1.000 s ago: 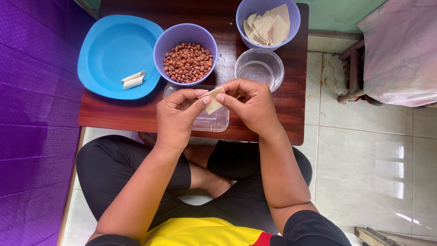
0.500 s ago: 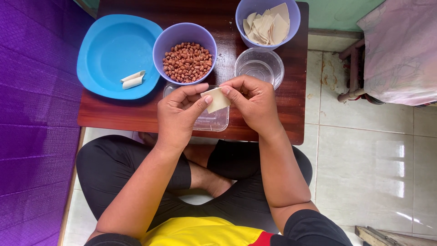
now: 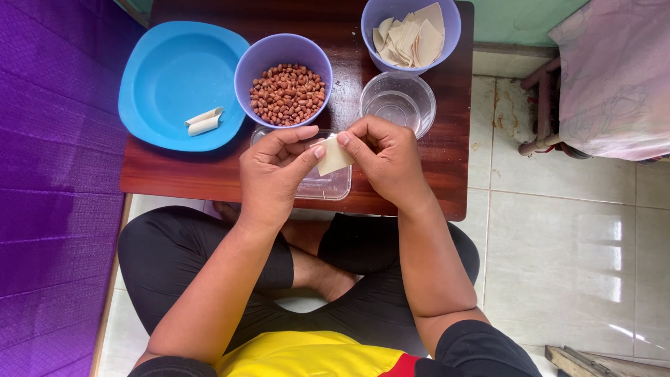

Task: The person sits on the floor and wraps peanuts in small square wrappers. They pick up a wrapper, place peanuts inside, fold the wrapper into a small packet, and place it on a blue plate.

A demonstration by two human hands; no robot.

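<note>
My left hand (image 3: 274, 173) and my right hand (image 3: 386, 155) pinch one small pale dough wrapper (image 3: 334, 158) between thumbs and fingers, just above a clear plastic lid (image 3: 326, 187) near the front edge of the low brown table (image 3: 171, 174). Behind my left hand stands a purple bowl of peanuts (image 3: 287, 93). A second purple bowl (image 3: 447, 43) at the back right holds several cut wrappers (image 3: 410, 40). A small clear glass bowl (image 3: 397, 103) sits just behind my right hand.
A blue plate (image 3: 167, 73) at the table's left carries two rolled white pieces (image 3: 204, 121). A purple mat (image 3: 49, 188) lies to the left, white floor tiles (image 3: 565, 258) to the right. A stool with pink cloth (image 3: 614, 77) stands at the right.
Both hands have turned the wrapper slightly between the fingers; it now shows as a flatter square piece. The hands stay over the clear lid.
</note>
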